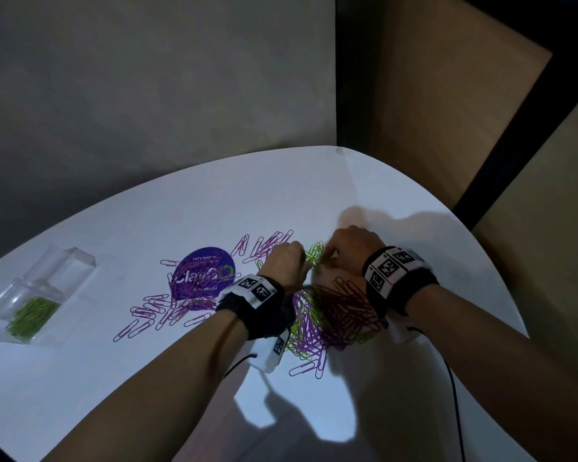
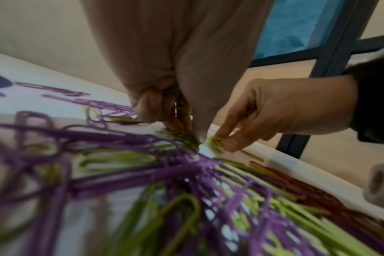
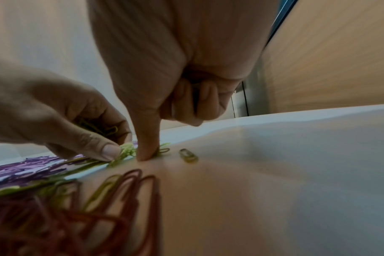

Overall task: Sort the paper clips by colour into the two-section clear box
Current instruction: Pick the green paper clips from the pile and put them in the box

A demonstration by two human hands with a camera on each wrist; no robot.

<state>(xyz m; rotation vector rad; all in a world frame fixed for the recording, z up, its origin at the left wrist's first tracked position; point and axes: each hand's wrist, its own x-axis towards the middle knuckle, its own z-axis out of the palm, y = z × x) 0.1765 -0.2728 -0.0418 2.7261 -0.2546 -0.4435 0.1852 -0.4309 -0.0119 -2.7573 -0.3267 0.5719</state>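
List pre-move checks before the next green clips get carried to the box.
1. Left hand holds green clips only: ok.
2. Right hand grip on a clip: cannot tell; fingertip presses the table.
3. Box green section has room: ok.
4. Other box section free of green: ok.
5. Path to box: not ok, purple clips lie across it.
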